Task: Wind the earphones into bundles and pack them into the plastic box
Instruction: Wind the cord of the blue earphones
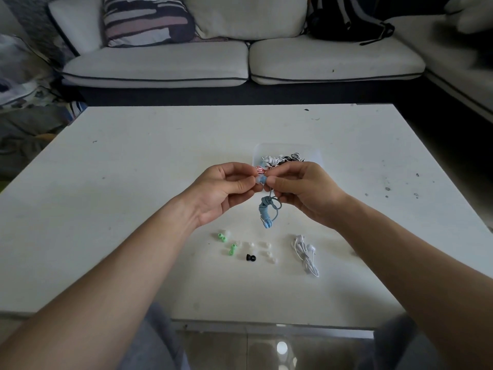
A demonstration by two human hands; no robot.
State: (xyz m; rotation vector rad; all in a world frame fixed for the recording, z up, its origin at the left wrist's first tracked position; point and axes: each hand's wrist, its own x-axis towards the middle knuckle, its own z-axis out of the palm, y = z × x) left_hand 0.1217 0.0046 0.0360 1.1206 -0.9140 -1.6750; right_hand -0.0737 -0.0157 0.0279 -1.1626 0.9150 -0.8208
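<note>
Both hands are raised just in front of the clear, shallow plastic box [280, 148]. The left hand [226, 188] and right hand [301, 190] each pinch the top end of the light-blue wired earphones [265, 212] with curled fingertips. The wound blue bundle hangs below them, above the white surface [133, 169].

The main risk is the bundle loosening. It is held only at its upper end, and one loop already stands out to the side. A slack wrap or a weak final tuck could let the coils spring open on the way to the box.

The box already holds wound red-and-white, white and black cords. A loose blue loop could snag on them or drag one out.

On the near side, small green silicone ear tips [222, 237], a black ear tip [250, 257] and pale ones lie scattered. The loose white wired earphones [306, 253] lie to the right, not yet wound. A dropped bundle or a sweeping forearm could scatter the tips.
</note>
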